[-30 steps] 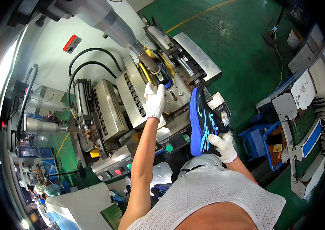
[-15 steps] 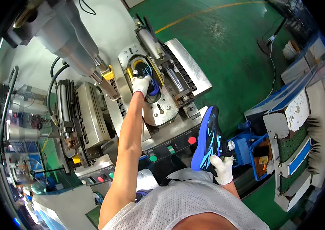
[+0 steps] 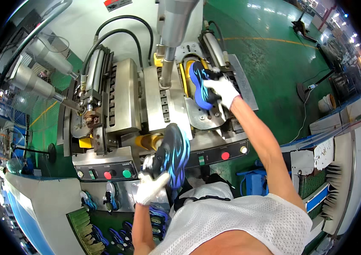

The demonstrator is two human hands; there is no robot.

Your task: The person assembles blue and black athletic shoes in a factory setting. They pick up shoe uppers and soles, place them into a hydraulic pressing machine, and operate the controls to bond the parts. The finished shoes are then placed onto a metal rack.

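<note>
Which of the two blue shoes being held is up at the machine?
The shoe in the right hand, pressed against the yellow-edged cradle of the machine. The other shoe stays low in the left hand, near the buttons.

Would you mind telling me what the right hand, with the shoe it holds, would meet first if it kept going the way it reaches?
Most likely the yellow-rimmed cradle of the steel press. The right hand holds a blue shoe right over it, though depth is unclear in this view.
</note>
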